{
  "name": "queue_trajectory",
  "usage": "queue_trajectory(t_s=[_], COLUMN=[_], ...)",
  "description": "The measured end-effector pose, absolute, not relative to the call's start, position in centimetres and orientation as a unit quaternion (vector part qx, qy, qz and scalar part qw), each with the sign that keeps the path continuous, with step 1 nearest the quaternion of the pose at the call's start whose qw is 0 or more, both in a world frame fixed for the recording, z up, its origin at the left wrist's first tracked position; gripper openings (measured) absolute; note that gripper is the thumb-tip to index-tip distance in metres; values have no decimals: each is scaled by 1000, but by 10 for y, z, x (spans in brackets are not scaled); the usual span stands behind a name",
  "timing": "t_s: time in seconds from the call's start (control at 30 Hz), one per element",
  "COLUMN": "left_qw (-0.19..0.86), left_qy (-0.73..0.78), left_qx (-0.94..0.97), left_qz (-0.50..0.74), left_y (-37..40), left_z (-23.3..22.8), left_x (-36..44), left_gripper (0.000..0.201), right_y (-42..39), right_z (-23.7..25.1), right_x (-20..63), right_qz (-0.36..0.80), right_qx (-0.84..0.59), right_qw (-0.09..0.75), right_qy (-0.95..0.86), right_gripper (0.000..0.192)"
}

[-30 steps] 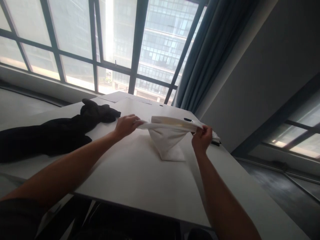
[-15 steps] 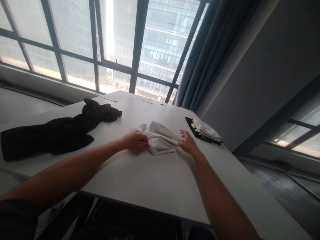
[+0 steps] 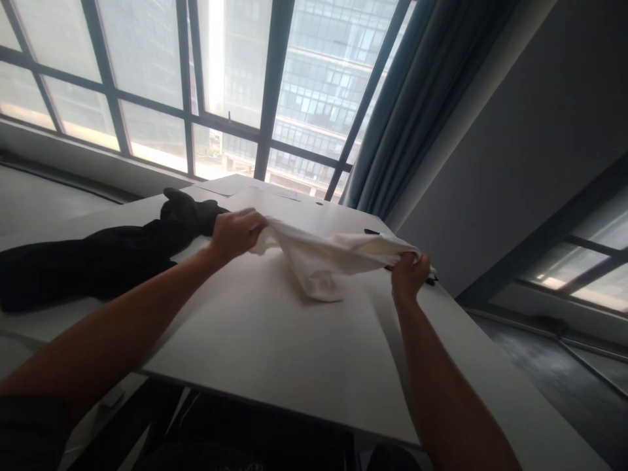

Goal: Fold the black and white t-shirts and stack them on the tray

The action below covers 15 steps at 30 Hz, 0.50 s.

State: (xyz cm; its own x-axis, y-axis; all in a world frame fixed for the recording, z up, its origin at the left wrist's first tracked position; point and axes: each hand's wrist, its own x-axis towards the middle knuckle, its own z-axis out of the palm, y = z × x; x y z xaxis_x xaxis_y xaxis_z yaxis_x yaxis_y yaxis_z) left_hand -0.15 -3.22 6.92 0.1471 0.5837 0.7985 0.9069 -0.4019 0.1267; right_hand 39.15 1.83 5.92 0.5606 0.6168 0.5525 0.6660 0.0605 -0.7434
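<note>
A white cloth garment (image 3: 318, 258) is stretched sideways between my two hands, lifted above the white table (image 3: 275, 347). Its middle sags down to a corner near the tabletop. My left hand (image 3: 239, 232) is closed on the garment's left end. On the other side, my right hand (image 3: 410, 271) grips the right end with the fingers curled round the fabric. What kind of garment it is, I cannot make out from the folds.
Black clothing (image 3: 108, 252) lies in a long heap on the left of the table. A dark flat item (image 3: 371, 231) is mostly hidden behind the white cloth at right. Paper sheets (image 3: 220, 186) lie at the far edge, before the windows and blue curtain (image 3: 392, 131).
Both hands have risen and moved apart, the left to the left and the right to the right. The white garment, crumpled on the table before, is now lifted and pulled wide.
</note>
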Motion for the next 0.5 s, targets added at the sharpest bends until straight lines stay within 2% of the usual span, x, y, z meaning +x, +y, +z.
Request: queue_trajectory(t_s=[0.1, 0.17, 0.23, 0.37, 0.5], left_qw=[228, 213, 173, 48, 14], left_qy=[-526, -536, -552, -593, -567], left_qx=[-648, -629, -634, -694, -792], left_qz=[-502, -521, -513, -406, -225], left_y=[-26, -21, -13, 0, 0], left_z=[76, 72, 62, 38, 20], left_x=[-22, -28, -31, -30, -17], left_gripper=[24, 25, 33, 51, 85], right_y=[28, 33, 36, 36, 29], right_z=[49, 35, 22, 13, 18], right_x=[406, 409, 408, 402, 388], right_qz=[72, 95, 78, 55, 16], right_qx=[-701, -711, -718, -667, -568], right_qw=[523, 458, 374, 250, 234], right_qy=[-480, -526, -582, -699, -789], right_gripper=[55, 73, 83, 76, 69])
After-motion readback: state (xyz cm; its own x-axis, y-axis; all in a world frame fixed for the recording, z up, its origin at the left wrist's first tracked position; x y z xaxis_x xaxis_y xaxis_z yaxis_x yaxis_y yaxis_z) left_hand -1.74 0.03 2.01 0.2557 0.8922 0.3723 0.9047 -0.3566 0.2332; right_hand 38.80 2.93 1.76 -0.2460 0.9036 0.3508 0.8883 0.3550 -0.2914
